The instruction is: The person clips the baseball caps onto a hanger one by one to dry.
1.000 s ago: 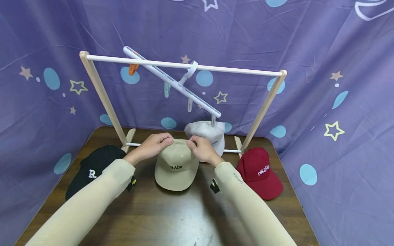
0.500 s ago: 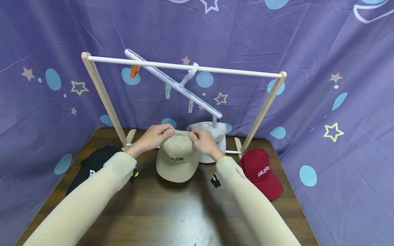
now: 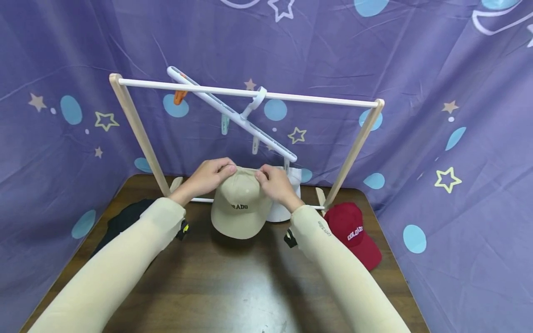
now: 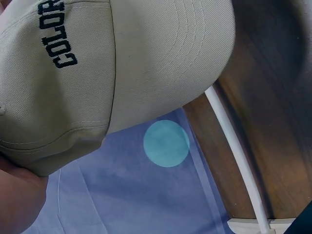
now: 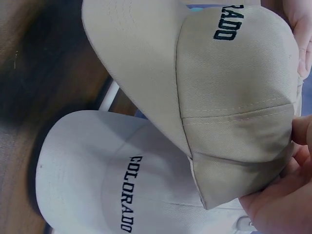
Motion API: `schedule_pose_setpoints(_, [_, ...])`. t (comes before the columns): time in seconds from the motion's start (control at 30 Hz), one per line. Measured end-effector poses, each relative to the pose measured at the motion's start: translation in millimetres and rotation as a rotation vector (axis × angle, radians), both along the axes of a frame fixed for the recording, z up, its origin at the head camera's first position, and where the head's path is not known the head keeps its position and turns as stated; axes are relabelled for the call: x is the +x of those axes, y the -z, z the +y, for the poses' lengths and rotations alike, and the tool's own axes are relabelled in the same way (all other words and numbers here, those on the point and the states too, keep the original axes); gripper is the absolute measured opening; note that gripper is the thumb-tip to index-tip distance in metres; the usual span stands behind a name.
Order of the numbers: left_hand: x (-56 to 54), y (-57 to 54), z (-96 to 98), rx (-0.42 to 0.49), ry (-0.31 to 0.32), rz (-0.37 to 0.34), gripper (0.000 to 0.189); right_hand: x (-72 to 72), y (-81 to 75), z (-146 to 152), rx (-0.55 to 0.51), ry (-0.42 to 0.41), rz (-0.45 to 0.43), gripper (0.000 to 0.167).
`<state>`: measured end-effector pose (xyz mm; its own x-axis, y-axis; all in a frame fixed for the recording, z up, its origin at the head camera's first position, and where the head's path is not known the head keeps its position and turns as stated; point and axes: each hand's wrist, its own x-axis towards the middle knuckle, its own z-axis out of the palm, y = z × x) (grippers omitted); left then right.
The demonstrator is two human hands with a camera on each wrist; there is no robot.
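Lying at the left of the wood-grained surface, one black cap is partly covered by a cream sleeve. Above runs one rack of pale wooden posts and white rails, bearing one slanted white hanger with four clips: an orange clip, a pale green clip and two whitish ones. I have my left grip pinched on the beige cap, its thumb and fingers together on the cloth; my right grip pinches the other side. This cap, fine-woven and round-brimmed, hangs below the hanger, clear of the surface. Just behind it to the right, I see one white cap, partly hidden. Farthest right sits one red cap, making four caps.
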<state>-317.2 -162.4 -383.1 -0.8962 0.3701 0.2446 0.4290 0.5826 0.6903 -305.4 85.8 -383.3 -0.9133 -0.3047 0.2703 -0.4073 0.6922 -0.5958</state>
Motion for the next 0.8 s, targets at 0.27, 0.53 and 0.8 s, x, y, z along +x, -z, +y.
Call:
schedule_pose_setpoints(0.27, [-6.8, -7.4, 2.5, 0.001, -0.022, 0.009, 0.031, -5.3, -8.2, -1, -0.032, 0.031, -0.023, 0.026])
schedule_pose_setpoints(0.53, [-11.2, -9.9, 5.6, 0.011, -0.056, 0.026, 0.029, -10.5, -11.0, -4, -0.049, 0.062, -0.042, 0.026])
schedule_pose_setpoints(0.8, [-15.6, -10.2, 11.6, 0.017, -0.076, 0.013, 0.029, -13.7, -13.2, -8, -0.086, 0.104, -0.065, 0.025])
